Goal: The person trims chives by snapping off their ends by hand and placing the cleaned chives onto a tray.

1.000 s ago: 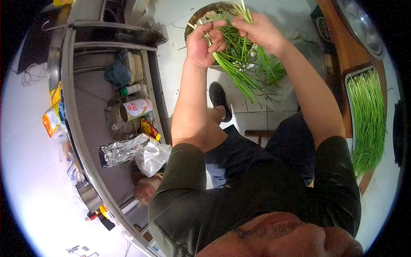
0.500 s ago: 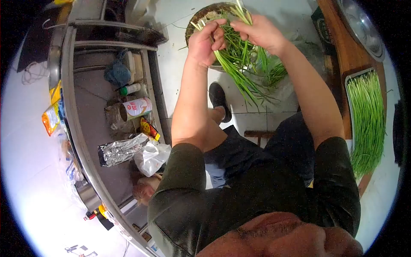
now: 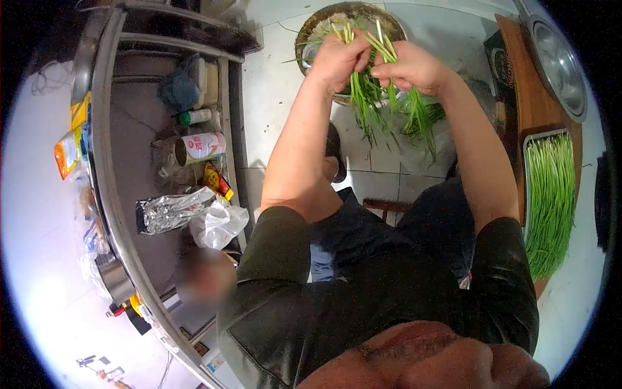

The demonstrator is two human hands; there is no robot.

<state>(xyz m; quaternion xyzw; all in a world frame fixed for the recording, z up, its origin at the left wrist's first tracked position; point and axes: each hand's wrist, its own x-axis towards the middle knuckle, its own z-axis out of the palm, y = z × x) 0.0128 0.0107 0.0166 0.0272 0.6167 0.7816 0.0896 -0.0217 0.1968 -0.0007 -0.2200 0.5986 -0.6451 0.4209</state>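
Green stalks (image 3: 366,97) hang from the left hand (image 3: 339,63), curled around them at upper centre; the right hand (image 3: 414,68) pinches another bunch (image 3: 422,123) beside it. At far right, a tray (image 3: 526,155) holds straight-laid stalks (image 3: 549,201), seemingly finished; the held ones appear not yet aligned.

I am seeing my stalks (image 3: 365,107) running from whitish ends to bright green leaves. The heap (image 3: 551,194) to my right is showing pale green at one end and richer green at the other, finely streaked. I am wearing a near-black shirt (image 3: 389,285) and dark navy shorts (image 3: 431,223). The wooden board (image 3: 528,97) is glowing orange-brown, the floor tiles (image 3: 275,97) are looking pale grey with darker lines, the can (image 3: 206,148) is carrying red marks on white, and the foil (image 3: 170,212) is gleaming silver.
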